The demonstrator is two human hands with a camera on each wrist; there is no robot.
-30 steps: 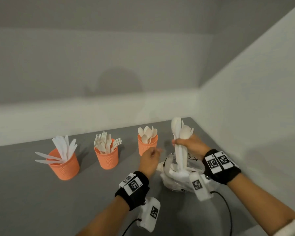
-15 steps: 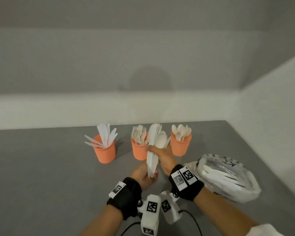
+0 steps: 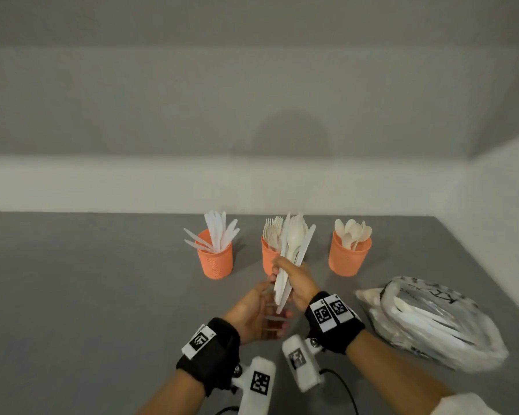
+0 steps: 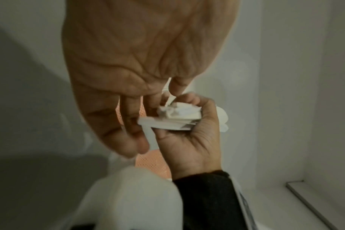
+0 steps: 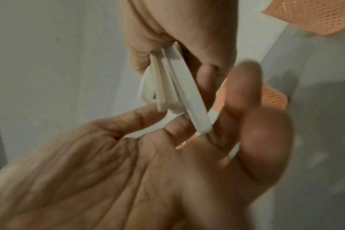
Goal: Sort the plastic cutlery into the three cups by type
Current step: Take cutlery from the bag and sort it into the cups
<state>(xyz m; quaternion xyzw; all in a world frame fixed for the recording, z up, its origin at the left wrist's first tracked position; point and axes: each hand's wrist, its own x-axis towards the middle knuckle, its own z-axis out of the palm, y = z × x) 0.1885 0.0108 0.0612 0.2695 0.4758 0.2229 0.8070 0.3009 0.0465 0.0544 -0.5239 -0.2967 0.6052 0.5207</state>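
Three orange cups stand in a row at the back of the grey table: the left cup (image 3: 215, 259) holds knives, the middle cup (image 3: 267, 262) forks, the right cup (image 3: 348, 259) spoons. My right hand (image 3: 300, 280) grips an upright bundle of mixed white cutlery (image 3: 294, 247) in front of the middle cup. My left hand (image 3: 258, 310) lies palm up just below it. Its fingers are loosely spread and touch the handle ends (image 5: 201, 124). In the left wrist view the right hand's fist (image 4: 187, 140) wraps the bundle's ends (image 4: 177, 116).
A clear plastic bag (image 3: 432, 322) with more white cutlery lies on the table (image 3: 87, 295) to the right of my right forearm. White walls close the table at the back and on the right. Bare grey table lies to the left.
My right hand has carried the bundle from above the bag leftward to in front of the middle cup. My left hand has come underneath the handle ends.
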